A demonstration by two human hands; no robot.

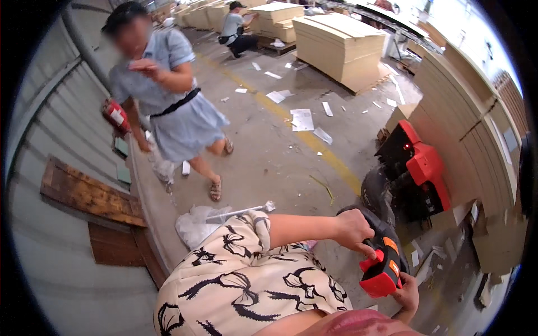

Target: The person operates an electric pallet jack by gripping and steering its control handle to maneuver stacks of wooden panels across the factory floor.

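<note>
At the lower right is the red and black control handle (385, 269) of an electric pallet truck, with orange labels on top. My left hand (354, 232) is closed round its black loop grip, and one digit points down onto a red control on the head. On the far side of the head my right hand (408, 295) grips the other end, its fingers partly hidden behind the red housing. Beyond the handle stands the truck's red and black body (420, 168), with a small red light lit, beside a tall stack of boards (468, 112).
A person in a light blue dress (174, 106) walks close by on the left. Another person (238, 31) crouches by board stacks (339, 50) farther back. Paper scraps (302, 119) litter the floor near a yellow line (342, 168). A clear plastic bag (196, 227) lies near me; wooden planks (89, 193) lean leftward.
</note>
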